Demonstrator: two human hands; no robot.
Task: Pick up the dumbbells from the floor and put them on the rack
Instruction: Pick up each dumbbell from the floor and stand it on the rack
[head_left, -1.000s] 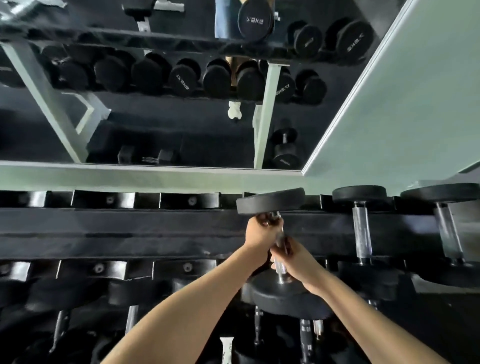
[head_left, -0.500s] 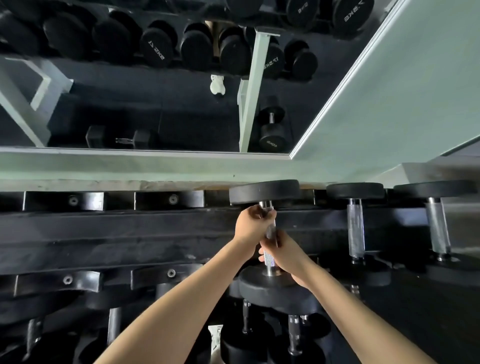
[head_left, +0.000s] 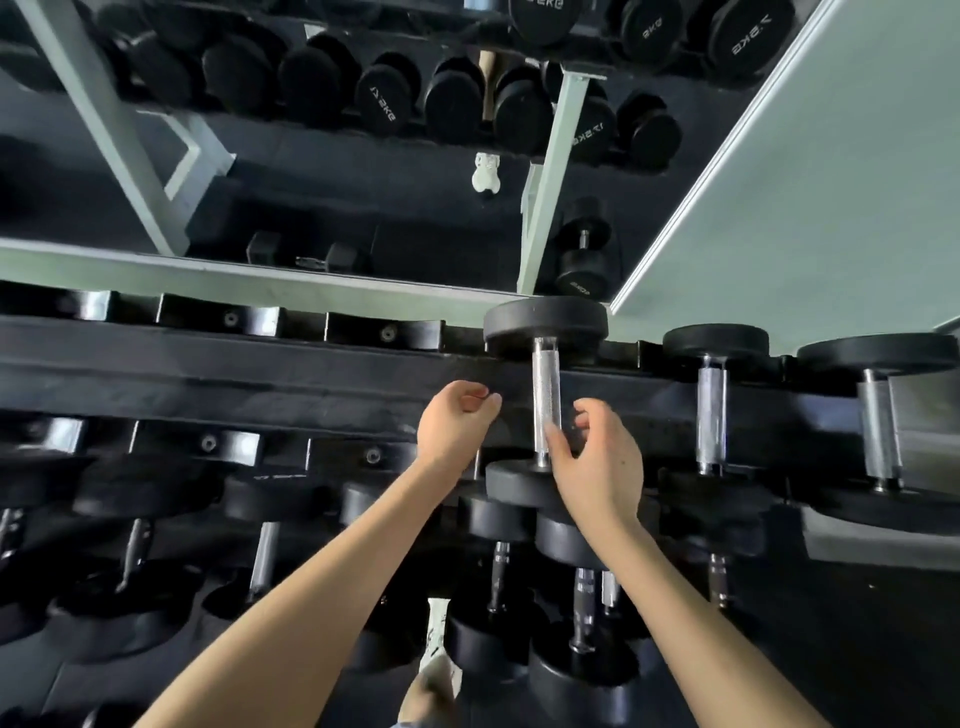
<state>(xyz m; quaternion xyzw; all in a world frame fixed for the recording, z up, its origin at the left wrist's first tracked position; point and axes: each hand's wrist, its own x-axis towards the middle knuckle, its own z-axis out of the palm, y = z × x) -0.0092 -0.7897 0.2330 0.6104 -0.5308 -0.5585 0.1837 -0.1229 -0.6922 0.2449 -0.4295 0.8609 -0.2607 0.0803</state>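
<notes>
A black dumbbell with a chrome handle (head_left: 546, 400) rests across the top tier of the black rack (head_left: 260, 374), its far head (head_left: 545, 325) against the back rail. My left hand (head_left: 454, 423) hovers just left of the handle, fingers loosely curled, holding nothing. On the handle's other side my right hand (head_left: 597, 462) has its fingers apart, the fingertips close to the bar's lower part but not wrapped around it.
Two more dumbbells (head_left: 711, 410) (head_left: 878, 421) lie on the top tier to the right. Empty saddles (head_left: 384, 332) line the tier to the left. Lower tiers hold several dumbbells (head_left: 262, 551). A wall mirror (head_left: 311, 156) behind reflects another loaded rack.
Both hands were gripping the dumbbell's handle while setting it on the top tier; now they have let go and pulled apart to either side of it.
</notes>
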